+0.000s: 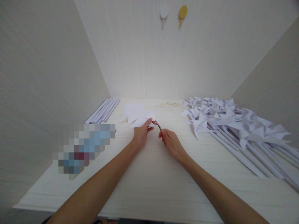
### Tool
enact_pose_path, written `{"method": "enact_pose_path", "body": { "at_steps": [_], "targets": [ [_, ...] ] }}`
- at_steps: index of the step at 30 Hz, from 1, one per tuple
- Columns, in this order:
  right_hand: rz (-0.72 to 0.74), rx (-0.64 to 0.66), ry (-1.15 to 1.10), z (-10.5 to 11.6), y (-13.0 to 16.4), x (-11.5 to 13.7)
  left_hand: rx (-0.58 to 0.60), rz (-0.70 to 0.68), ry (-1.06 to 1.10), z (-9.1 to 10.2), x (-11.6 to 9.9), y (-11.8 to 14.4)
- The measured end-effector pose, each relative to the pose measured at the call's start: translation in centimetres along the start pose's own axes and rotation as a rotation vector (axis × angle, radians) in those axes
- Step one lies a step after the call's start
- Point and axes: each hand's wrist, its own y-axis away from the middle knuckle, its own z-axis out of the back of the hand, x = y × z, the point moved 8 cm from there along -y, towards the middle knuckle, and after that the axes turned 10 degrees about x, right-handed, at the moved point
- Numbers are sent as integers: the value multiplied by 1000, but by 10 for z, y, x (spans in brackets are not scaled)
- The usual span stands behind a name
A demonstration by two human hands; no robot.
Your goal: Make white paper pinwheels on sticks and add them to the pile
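My left hand point(141, 133) is closed on a piece of white paper point(137, 122) with pointed, partly folded corners, the thumb on top. In my right hand point(171, 141) is a slim metal tool with a bent tip point(158, 125), which looks like tweezers; its far end reaches the paper by my left thumb. The exact shape of that end is too small to make out. Just behind the held paper, a flat white paper sheet point(133, 109) lies on the table.
Finished white paper pinwheels point(210, 112) on rolled paper sticks point(247, 152) are heaped at the right. Several rolled paper tubes point(102, 111) lie at the back left, behind a pixelated area point(86, 149). White walls enclose the table point(149, 186). Two round-headed hooks point(163, 11) are on the back wall.
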Motion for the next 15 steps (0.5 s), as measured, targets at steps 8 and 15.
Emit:
{"method": "enact_pose_path", "body": {
  "at_steps": [8, 15],
  "targets": [
    [-17, -127, -314, 11, 2, -6, -6, 14, -25, 0, 1, 0],
    [-37, -193, -316, 16, 2, -10, 132, 20, -228, -15, 7, 7]
  ]
}}
